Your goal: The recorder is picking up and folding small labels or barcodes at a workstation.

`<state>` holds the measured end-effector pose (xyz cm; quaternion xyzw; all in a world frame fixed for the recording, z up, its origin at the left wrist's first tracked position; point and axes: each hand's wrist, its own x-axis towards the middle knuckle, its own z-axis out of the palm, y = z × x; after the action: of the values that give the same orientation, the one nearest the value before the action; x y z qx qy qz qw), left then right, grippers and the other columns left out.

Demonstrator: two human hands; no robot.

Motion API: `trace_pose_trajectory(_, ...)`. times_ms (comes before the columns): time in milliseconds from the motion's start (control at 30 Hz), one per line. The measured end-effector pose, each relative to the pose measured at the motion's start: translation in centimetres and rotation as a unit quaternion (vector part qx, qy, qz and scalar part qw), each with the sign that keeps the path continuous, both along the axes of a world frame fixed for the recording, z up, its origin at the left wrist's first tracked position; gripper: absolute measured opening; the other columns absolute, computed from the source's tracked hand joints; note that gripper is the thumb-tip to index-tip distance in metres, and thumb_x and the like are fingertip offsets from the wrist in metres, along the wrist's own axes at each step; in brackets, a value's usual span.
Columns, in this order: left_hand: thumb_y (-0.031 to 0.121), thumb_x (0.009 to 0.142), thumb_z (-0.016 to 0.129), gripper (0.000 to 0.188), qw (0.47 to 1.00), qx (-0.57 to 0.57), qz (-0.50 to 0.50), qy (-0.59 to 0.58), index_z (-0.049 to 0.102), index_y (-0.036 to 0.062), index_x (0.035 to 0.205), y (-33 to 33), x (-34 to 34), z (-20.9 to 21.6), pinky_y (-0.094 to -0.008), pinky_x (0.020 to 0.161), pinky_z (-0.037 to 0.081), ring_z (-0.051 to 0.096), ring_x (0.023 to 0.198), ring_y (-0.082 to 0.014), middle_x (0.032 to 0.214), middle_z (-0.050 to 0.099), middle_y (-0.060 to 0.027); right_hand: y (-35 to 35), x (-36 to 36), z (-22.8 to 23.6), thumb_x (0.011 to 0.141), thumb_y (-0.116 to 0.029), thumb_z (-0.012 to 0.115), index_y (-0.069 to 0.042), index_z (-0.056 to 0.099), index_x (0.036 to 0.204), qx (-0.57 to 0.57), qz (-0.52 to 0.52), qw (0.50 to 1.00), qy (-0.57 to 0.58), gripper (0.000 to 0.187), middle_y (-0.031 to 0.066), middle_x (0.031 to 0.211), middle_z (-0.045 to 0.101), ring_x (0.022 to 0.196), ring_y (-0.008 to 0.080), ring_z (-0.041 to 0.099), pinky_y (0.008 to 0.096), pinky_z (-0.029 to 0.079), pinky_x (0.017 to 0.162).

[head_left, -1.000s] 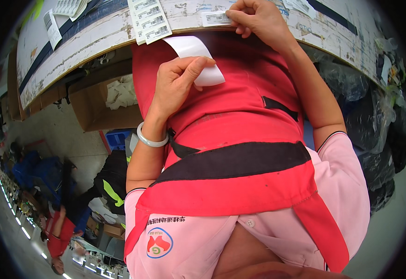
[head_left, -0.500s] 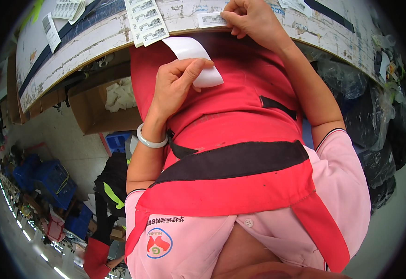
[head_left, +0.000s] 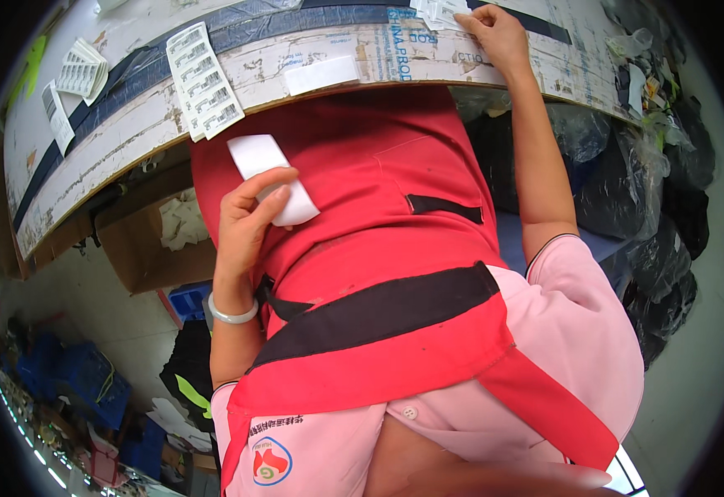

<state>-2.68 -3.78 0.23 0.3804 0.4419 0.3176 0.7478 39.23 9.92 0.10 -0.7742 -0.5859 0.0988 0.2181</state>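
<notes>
My left hand (head_left: 250, 217) is closed on a strip of white label paper (head_left: 264, 157), held over the red apron, its visible side blank. At the table's far side my right hand (head_left: 499, 37) pinches the edge of a small label in a loose pile of printed labels (head_left: 438, 12). Whether that label is lifted from the pile, I cannot tell. A single white label (head_left: 322, 75) lies near the table's front edge, its print too faint to make out. To its left rests a stack of printed barcode label strips (head_left: 205, 81), reaching the edge.
The worn white table (head_left: 279, 54) has a dark tape band across it. More label stacks (head_left: 83, 70) lie at its left. Below stands an open cardboard box (head_left: 134, 244) with crumpled paper. Black plastic bags (head_left: 619, 174) are heaped at the right, blue crates (head_left: 89, 381) lower left.
My right hand has left the single label near the edge and moved to the loose label pile. My left hand keeps its white strip. The whole view has shifted.
</notes>
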Motion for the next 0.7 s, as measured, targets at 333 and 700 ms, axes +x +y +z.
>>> trace_pose_trajectory(333, 0.012, 0.095, 0.058, 0.030, 0.923, -0.160, 0.284, -0.203, 0.057, 0.0062, 0.125, -2.5, -17.8, -15.6, -0.0353, 0.065, 0.054, 0.062, 0.082, -0.0195, 0.099, 0.065, -0.0104, -1.4, -6.7, 3.2, 0.084, -0.032, 0.074, -0.008, 0.067, 0.105, 0.096, 0.088, 0.991, 0.032, 0.033, 0.0039, 0.085, 0.066, 0.075, 0.0159, 0.062, 0.0301, 0.050, 0.072)
trace_pose_trajectory(700, 0.019, 0.089, 0.066, 0.066, 0.828, -0.191, 0.367, 0.379, 0.036, 0.0143, 0.147, -4.4, -22.1, -23.1, -0.0377, 0.061, 0.056, 0.064, 0.083, -0.0203, 0.100, 0.064, -0.0118, -3.5, -26.6, -0.1, 0.079, -0.019, 0.072, -0.008, 0.065, 0.109, 0.240, 0.458, 0.856, -0.015, 0.032, 0.0074, 0.114, 0.064, 0.107, 0.0249, 0.059, 0.0356, 0.050, 0.093)
